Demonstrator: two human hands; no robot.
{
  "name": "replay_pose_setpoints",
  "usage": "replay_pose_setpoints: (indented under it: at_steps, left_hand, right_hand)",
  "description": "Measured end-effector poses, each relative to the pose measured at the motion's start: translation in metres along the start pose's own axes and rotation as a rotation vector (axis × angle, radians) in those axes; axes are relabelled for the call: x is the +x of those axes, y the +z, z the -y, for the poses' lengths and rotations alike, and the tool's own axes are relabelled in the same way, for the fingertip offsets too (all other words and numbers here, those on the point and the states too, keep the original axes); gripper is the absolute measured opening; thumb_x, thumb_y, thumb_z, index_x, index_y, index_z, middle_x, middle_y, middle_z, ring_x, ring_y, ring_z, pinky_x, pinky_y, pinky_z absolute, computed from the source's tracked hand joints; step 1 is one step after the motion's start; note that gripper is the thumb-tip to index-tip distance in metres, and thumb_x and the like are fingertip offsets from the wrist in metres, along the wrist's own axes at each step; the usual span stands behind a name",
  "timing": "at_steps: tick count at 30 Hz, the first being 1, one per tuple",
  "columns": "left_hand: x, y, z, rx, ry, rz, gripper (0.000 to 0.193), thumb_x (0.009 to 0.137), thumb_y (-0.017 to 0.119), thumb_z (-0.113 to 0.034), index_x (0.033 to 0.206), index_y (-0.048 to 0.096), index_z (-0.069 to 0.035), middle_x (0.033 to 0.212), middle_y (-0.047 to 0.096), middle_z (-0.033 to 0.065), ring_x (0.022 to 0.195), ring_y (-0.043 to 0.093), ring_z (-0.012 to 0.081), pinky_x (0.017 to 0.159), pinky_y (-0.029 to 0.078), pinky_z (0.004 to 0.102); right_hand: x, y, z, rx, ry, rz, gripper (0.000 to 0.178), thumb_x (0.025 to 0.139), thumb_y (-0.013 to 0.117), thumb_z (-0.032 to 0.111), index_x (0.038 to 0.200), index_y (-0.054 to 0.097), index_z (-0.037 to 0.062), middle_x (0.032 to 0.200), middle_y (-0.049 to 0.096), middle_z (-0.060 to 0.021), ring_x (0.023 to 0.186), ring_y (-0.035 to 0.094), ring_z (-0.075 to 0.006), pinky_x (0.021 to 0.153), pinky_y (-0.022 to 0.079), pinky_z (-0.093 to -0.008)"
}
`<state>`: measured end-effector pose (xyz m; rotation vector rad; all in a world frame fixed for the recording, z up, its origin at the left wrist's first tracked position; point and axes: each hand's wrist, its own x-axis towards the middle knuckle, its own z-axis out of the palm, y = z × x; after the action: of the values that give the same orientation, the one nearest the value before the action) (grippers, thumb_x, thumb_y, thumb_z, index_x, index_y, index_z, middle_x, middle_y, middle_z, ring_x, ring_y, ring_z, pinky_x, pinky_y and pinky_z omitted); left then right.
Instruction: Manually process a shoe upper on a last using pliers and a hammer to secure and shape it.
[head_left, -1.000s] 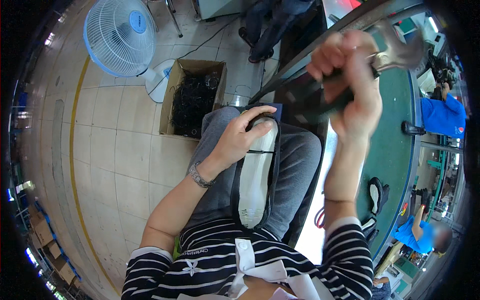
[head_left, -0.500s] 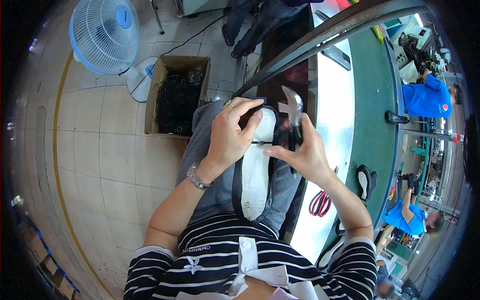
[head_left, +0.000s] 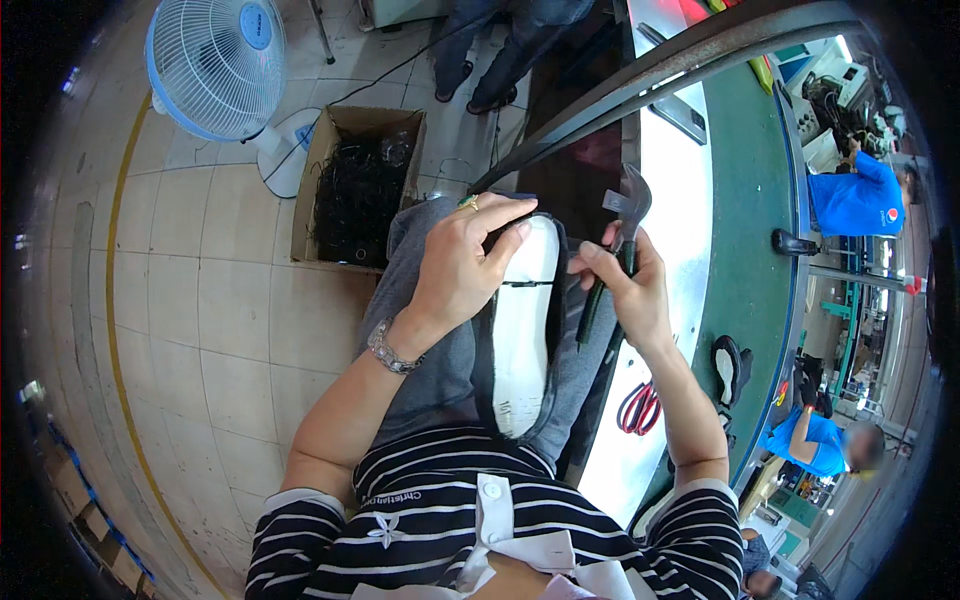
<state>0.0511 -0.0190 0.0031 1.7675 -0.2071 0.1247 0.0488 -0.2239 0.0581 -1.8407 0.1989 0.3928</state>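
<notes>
1. Resting lengthwise on a lap in grey trousers, the long black shoe with a white sole face lies between the worker's two hands, its marked end near the striped shirt.

2. The left hand grips the shoe's far end from the left, thumb bent over the white face and fingers along the dark edge.

3. The right hand, apart from the left, is closed around a hammer-like tool with a silver metal head and dark handle, just right of the shoe. Its thumb points toward the shoe's edge; from where I stand, I cannot tell whether it pinches anything thin.

4. Already done, by my reading: the shoe has its dark rim around the white face. How firmly that rim is fastened I cannot tell.

5. Not yet done, as I judge it: a thin black strip spans the face crosswise toward the far end, and no outer bottom covers the white. The work looks partway through.

6. To the right, on the green belt beyond the silver metal worktop, sits a black-and-white shoe; whether it is further along is too small to judge.
</notes>
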Motion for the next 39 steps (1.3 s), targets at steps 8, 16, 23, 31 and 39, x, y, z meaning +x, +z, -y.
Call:
replay_pose_setpoints:
  at_steps: [8, 16, 23, 31, 39]
  left_hand:
    - [-0.004, 0.001, 0.0, 0.074, -0.017, -0.059, 0.02, 0.087, 0.064, -0.004, 0.106, 0.066, 0.001, 0.098, 0.068, 0.0106, 0.09, 0.067, 0.016, 0.076, 0.052, 0.0247]
    - [-0.004, -0.004, 0.005, -0.09, -0.106, -0.029, 0.017, 0.087, 0.063, -0.005, 0.102, 0.066, 0.001, 0.094, 0.069, 0.0122, 0.083, 0.067, 0.0199, 0.075, 0.051, 0.0283]
    - [-0.005, -0.01, 0.005, -0.045, -0.004, 0.005, 0.018, 0.088, 0.062, -0.004, 0.104, 0.067, 0.001, 0.104, 0.07, 0.0133, 0.09, 0.068, 0.0165, 0.08, 0.052, 0.026]
    - [-0.007, -0.023, 0.009, 0.028, 0.16, 0.159, 0.022, 0.088, 0.06, -0.002, 0.109, 0.067, 0.0, 0.115, 0.066, 0.0161, 0.097, 0.068, 0.0253, 0.083, 0.053, 0.029]
    - [-0.008, -0.022, 0.014, 0.278, 0.376, 0.146, 0.035, 0.08, 0.062, 0.004, 0.115, 0.064, -0.001, 0.123, 0.062, 0.0153, 0.093, 0.067, 0.0294, 0.081, 0.054, 0.0347]
  right_hand:
    - [-0.034, -0.024, 0.045, -0.194, 0.069, 0.466, 0.05, 0.096, 0.056, 0.014, 0.14, 0.036, 0.0035, 0.096, 0.064, -0.007, 0.082, 0.057, -0.0115, 0.079, 0.046, -0.0254]
    - [-0.018, 0.0, 0.053, -0.047, 0.391, 0.544, 0.028, 0.101, 0.046, 0.018, 0.124, 0.042, 0.0006, 0.085, 0.059, -0.0075, 0.082, 0.062, -0.0144, 0.073, 0.05, -0.0306]
    - [-0.033, 0.009, 0.029, -0.385, 0.034, 0.415, 0.021, 0.1, 0.048, 0.017, 0.109, 0.043, -0.0014, 0.068, 0.06, -0.0072, 0.057, 0.061, -0.0161, 0.051, 0.047, -0.0289]
    - [-0.036, -0.002, 0.042, -0.713, -0.002, 0.472, 0.019, 0.098, 0.049, 0.013, 0.109, 0.042, -0.0007, 0.063, 0.061, -0.0143, 0.054, 0.064, -0.0254, 0.048, 0.047, -0.033]
    - [-0.031, -0.002, 0.092, -0.998, -0.025, 0.46, 0.039, 0.09, 0.057, 0.005, 0.124, 0.039, -0.0029, 0.066, 0.062, -0.0209, 0.06, 0.064, -0.0363, 0.054, 0.048, -0.0413]
